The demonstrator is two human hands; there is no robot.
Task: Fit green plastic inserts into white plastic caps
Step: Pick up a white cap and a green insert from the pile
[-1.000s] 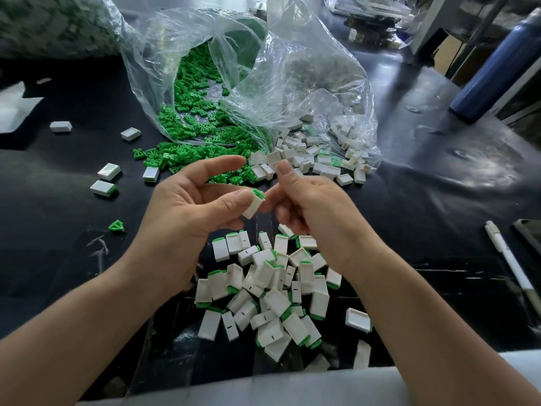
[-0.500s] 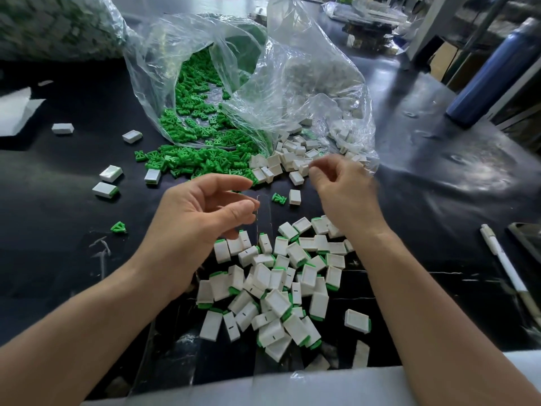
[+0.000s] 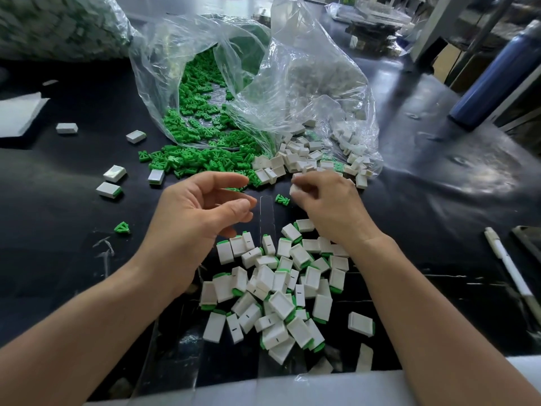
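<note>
Left hand [image 3: 193,227]: fingers loosely curled, spread, empty.
Right hand [image 3: 330,206]: fingertips pinching 1 white cap [image 3: 293,189].
Loose green insert [image 3: 282,199]: between hands.

You work at a glossy black table [image 3: 439,159] whose surface catches pale daylight from the far right. A blue bottle [image 3: 494,74] stands at your right, with a white pen [image 3: 510,269] lying nearer you. White paper [image 3: 17,112] sits at the left edge. Behind, cluttered shelving [image 3: 377,27] and a brown cardboard box [image 3: 448,58] blur into shadow.
</note>
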